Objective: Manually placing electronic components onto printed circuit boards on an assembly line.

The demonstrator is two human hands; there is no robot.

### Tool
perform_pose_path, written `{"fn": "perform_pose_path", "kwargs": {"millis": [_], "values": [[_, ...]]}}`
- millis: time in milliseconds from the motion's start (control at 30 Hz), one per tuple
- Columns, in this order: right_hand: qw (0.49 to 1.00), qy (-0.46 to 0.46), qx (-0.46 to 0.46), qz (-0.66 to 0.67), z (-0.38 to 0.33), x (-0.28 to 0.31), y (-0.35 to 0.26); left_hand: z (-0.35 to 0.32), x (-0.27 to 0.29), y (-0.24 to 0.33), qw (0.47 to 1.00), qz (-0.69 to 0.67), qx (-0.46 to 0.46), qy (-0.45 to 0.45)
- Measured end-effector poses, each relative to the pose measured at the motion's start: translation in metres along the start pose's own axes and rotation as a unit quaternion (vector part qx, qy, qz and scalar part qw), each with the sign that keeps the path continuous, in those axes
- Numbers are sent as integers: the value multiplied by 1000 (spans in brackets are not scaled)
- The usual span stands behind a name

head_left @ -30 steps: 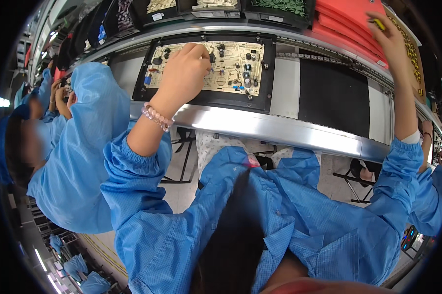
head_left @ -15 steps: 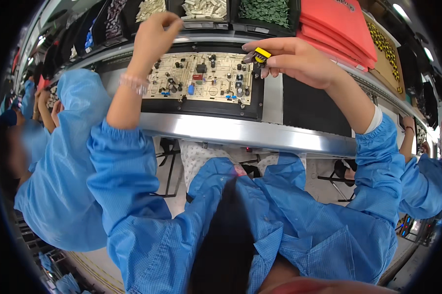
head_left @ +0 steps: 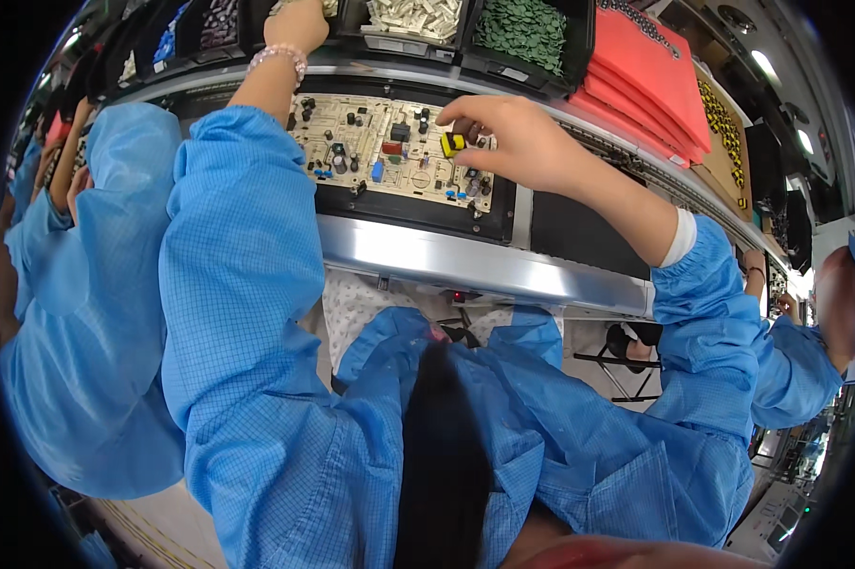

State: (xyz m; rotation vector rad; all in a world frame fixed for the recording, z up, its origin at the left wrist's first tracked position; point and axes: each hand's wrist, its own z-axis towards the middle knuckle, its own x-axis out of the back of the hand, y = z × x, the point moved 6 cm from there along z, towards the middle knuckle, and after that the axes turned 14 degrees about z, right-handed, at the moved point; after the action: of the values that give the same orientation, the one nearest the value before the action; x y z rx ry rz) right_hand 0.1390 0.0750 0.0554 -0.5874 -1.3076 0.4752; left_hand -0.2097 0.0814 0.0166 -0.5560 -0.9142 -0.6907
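Note:
In my right hand [head_left: 527, 142] a small yellow-and-black transformer-like part [head_left: 452, 144] is pinched between thumb and fingers. It is above the right half of a cream circuit board [head_left: 414, 176], which carries black, red and blue components and lies in a black carrier frame [head_left: 404, 217]. My left hand [head_left: 297, 27] is stretched to the far side, at a bin of small pale parts [head_left: 330, 8]. Its fingers are hidden by the back of the hand and the picture's upper edge, so what they hold, if anything, does not show.
Along the far side stand a bin of whitish parts [head_left: 413, 17] and a bin of green discs [head_left: 520, 36]. Red foam sheets [head_left: 636, 100] are stacked to the right, beside a cardboard tray of yellow-black parts [head_left: 726, 137]. A metal rail [head_left: 446, 261] runs in front. Co-workers in blue sit either side.
My left hand has reached farther away, from above the board's far left to the bin. My right hand has brought the yellow-and-black part leftward and nearer, over the board.

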Motion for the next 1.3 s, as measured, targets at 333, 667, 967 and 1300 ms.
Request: {"fn": "perform_pose_path", "kwargs": {"millis": [333, 667, 967, 1300], "values": [[990, -34, 37, -134, 11, -43, 5, -24, 33, 10, 993, 50, -20, 104], [989, 61, 105, -79, -10, -45, 23, -34, 44, 10, 995, 19, -30, 97], [987, 76, 108, -90, -11, -48, 28, -32, 48, 19, 994, 2, -45, 100], [972, 64, 151, -168, -16, -47, 28, -24, 35, 21, 996, -29, -61, 56]]}}
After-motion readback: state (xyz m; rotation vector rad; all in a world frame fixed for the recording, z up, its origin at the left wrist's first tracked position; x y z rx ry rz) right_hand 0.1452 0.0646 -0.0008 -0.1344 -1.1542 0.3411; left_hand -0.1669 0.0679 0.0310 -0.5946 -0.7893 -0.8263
